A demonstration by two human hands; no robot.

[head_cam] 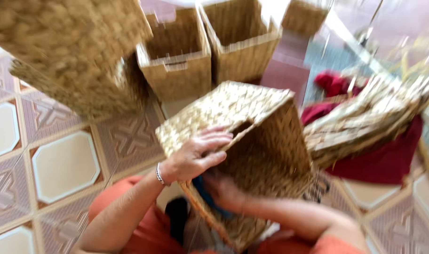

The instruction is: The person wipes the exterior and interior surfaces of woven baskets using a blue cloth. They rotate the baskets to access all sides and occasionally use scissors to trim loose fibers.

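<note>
Nearest, over orange-clad knees: a rectangular woven straw basket [252,141], tipped on its side, coarse plaited weave. Left hand [195,155] with fingers curled over its rim by the handle slot, bracelet at the wrist. Right hand [224,190] reaching inside, grip impossible to tell, blurred and shadowed. Beyond, on patterned floor tiles [64,164]: two upright matching baskets [177,61], loose straw bundle [365,117] over red cloth [379,160]. Everything motion-blurred.

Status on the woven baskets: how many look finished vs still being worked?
Done, by the look of it: two open rectangular baskets stand finished on the tiled floor. In hand: a tipped woven basket, left hand on its rim, right hand inside. Left: a loose fibre bundle on red cloth.
</note>
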